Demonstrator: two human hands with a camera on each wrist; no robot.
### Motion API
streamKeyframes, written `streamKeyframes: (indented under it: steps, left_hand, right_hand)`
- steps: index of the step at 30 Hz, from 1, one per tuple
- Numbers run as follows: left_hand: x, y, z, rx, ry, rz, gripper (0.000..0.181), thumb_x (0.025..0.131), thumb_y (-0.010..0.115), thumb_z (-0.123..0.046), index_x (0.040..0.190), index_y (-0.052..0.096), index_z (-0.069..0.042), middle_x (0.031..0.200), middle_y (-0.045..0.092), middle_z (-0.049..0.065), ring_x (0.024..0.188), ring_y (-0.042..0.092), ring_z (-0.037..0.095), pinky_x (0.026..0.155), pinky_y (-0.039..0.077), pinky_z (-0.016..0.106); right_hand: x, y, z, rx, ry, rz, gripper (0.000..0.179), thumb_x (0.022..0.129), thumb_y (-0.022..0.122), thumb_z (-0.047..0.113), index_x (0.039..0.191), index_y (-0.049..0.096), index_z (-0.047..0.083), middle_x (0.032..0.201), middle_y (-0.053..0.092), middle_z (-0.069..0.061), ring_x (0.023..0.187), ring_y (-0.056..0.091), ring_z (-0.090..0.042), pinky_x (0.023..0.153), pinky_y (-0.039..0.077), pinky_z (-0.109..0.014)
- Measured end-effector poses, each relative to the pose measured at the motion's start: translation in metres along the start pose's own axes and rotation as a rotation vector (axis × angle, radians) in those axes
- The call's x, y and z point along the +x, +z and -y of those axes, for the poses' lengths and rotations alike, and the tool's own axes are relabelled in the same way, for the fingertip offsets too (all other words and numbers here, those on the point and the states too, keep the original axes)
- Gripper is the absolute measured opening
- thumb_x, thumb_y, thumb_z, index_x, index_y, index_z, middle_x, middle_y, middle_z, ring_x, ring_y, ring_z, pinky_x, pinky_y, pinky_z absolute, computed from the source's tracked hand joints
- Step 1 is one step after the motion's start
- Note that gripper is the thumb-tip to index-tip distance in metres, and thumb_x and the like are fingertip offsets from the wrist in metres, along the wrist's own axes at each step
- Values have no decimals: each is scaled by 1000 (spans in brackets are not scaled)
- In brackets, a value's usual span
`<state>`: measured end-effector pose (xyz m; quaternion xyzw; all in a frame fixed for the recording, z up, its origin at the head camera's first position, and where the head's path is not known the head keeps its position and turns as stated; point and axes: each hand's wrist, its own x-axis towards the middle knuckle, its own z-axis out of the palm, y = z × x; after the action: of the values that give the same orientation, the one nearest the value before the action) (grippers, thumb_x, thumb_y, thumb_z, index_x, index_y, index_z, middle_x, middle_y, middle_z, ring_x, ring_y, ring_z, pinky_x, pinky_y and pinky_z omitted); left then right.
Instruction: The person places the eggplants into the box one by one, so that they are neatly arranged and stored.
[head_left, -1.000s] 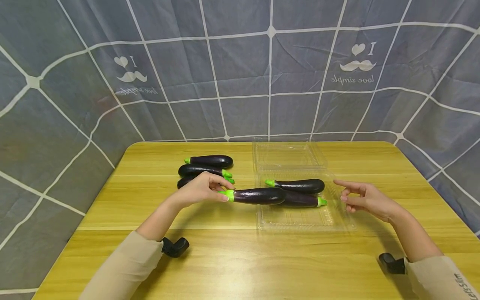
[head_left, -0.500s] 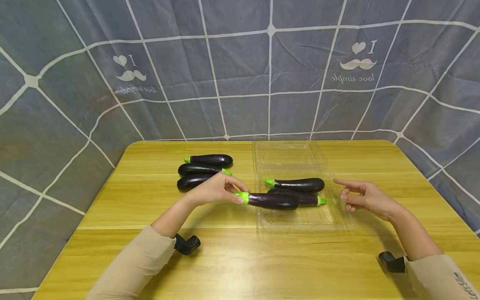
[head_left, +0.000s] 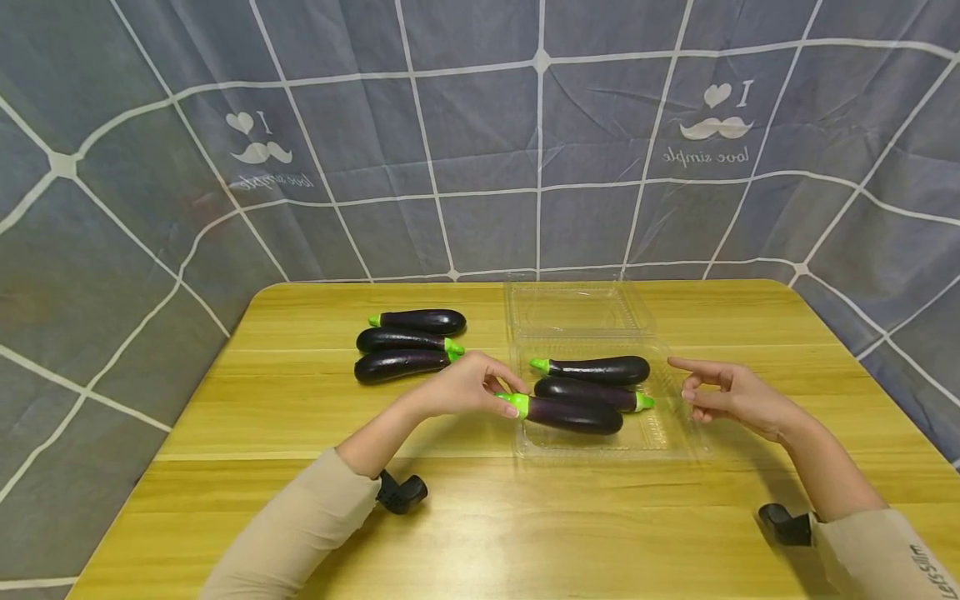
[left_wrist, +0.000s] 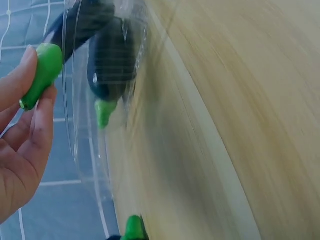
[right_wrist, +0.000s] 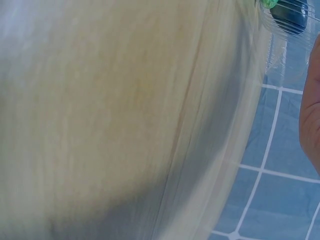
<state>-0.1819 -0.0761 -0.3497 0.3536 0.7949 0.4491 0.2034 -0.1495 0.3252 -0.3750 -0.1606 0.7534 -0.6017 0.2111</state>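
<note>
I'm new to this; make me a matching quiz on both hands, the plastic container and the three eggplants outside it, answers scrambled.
1. left hand
2. right hand
3. clear container
4. three eggplants outside it

A. lid open
B. lying directly on the table
C. at the container's right side, index finger stretched out
D. pinching the green stem of an eggplant

Pairs: 1-D, 2-C, 3-A, 4-B

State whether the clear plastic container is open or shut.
Open. Its lid lies folded back behind the base, leaving two eggplants inside uncovered.
</note>
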Motion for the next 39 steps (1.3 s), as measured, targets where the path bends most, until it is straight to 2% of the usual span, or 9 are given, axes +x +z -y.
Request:
streamKeyframes:
  steps: [6,15,23,32,39]
  left_hand:
    - [10,11,-6,94,41,12,25,77,75,-5,101,71,-3,101,69,6,84,63,9,76,50,20]
    - [24,29,-16,216,79,19,24,77,76,-7,101,71,-4,99,68,4,84,62,11,75,48,17]
    - [34,43,-22,362,108,71,26,78,76,-12,103,69,-6,100,68,2,83,61,7,73,46,13]
    - [40,49,-22,359,137,100,26,78,76,-12,102,68,-7,96,68,0,81,60,5,72,45,11]
    - [41,51,-23,329,128,121,26,79,75,-10,103,68,-5,96,67,2,84,60,7,74,45,12]
  right_hand:
    - [1,0,0,-1,-3,1,57,94,53,3,144,27,-4,93,52,-12,67,57,-12,61,52,-28]
    - [-1,-1,0,20,-24,16,56,94,52,1,144,29,-1,93,53,-11,66,56,-12,61,52,-28]
    - [-1,0,1,12,-19,12,57,94,51,1,144,25,-5,94,52,-12,66,57,-13,61,52,-29]
    - [-1,-1,2,32,-28,14,54,94,50,1,145,30,2,93,52,-8,67,57,-11,61,52,-28]
    - [-1,0,0,31,-28,16,55,94,51,0,145,29,0,92,53,-8,66,56,-11,61,52,-27]
